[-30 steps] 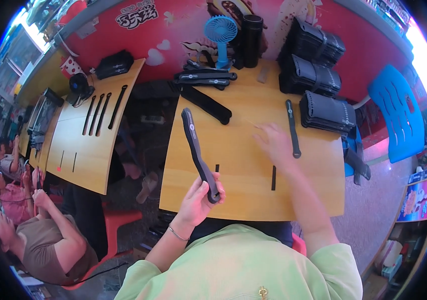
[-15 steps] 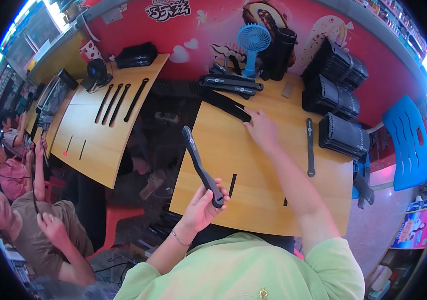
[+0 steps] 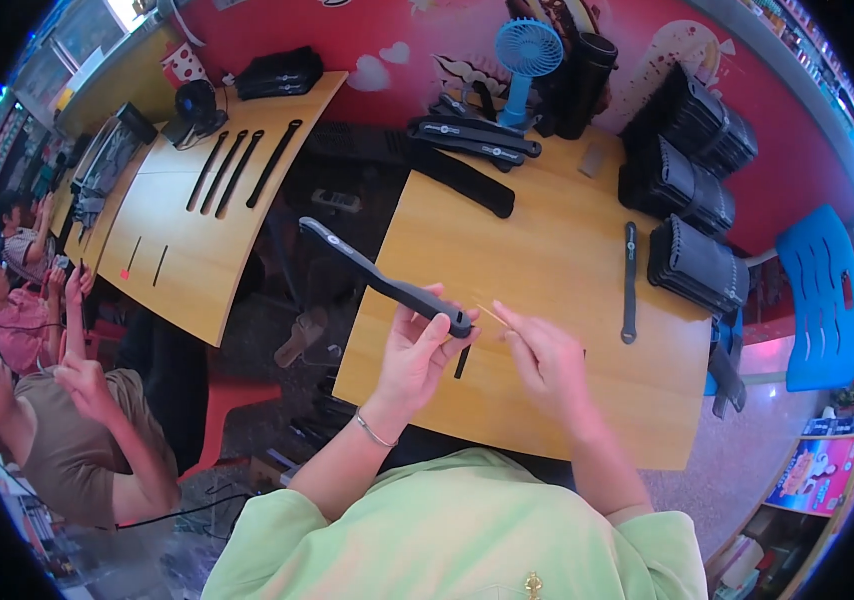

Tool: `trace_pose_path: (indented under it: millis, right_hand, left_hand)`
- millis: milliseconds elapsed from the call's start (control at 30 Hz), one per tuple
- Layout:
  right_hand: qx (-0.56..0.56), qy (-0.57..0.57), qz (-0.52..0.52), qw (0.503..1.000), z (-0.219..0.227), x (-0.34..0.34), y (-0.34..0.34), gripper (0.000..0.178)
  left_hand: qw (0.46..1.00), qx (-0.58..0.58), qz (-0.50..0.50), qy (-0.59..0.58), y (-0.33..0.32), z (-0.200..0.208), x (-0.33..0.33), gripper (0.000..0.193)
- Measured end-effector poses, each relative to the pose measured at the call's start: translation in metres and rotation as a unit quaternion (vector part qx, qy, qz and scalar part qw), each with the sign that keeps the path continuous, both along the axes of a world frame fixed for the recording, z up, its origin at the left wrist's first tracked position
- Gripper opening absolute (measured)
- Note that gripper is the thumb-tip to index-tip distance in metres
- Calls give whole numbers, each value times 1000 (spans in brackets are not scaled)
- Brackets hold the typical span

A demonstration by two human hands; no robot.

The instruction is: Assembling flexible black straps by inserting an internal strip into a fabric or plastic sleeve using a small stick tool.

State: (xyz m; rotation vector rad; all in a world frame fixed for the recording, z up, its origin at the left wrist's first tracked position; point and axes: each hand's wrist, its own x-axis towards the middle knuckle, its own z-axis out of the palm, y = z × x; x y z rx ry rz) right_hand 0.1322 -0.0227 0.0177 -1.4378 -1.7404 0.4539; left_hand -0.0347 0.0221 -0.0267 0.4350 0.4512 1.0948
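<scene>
My left hand (image 3: 412, 365) is closed around the near end of a long dark grey strap (image 3: 372, 277) with a slot at its rounded end. The strap tilts up to the far left, over the table's left edge. Close to its slotted end, my right hand (image 3: 550, 370) pinches a thin pale stick (image 3: 493, 315), whose tip points at the strap with a small gap between. A wide black band (image 3: 465, 182) lies flat beyond both hands. To the right, a single grey strap (image 3: 630, 285) lies lengthwise on the table.
Stacks of bundled black straps (image 3: 699, 265) line the table's right side. At the back stand a blue fan (image 3: 529, 62), a black cylinder (image 3: 587, 85) and a pile of straps (image 3: 472, 137). A second table (image 3: 177, 300) and a seated person (image 3: 77, 440) are on the left.
My right hand has come back from the black band to beside my left hand, with the stick in its fingers. The held strap has tipped further to the left.
</scene>
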Motion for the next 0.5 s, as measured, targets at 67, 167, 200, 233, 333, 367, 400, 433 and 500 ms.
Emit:
trace_pose_path:
  millis: [67,167,200,233,333,367,400,433,500]
  right_hand:
    - [-30,5,-17,999,5,-3,-13,38]
    - [-9,-35,-1,999,1,-3,-22,50]
    - [-8,-33,-3,999,1,-4,-24,50]
    - [-7,-43,-3,999,1,-4,-26,51]
    - [4,-52,-6,999,0,-4,-29,53]
    - [12,-51,-8,999,0,-5,-30,53]
    - [14,-50,-9,999,0,-5,-30,53]
    - [16,-55,-13,998,0,-5,-31,52]
    - [18,-59,-19,998,0,-6,-32,52]
  left_hand:
    - [1000,15,9,8,-2,2,6,36]
    - [998,37,22,35,-6,7,10,37]
    - [997,50,27,42,-7,9,11,37]
    - [996,63,32,49,-8,10,12,38]
    - [993,83,48,68,-12,14,15,38]
    - [993,85,47,69,-13,14,15,38]
    - [991,91,57,75,-14,14,16,38]
    - [990,96,66,81,-15,14,16,38]
    - [987,110,70,94,-17,13,17,37]
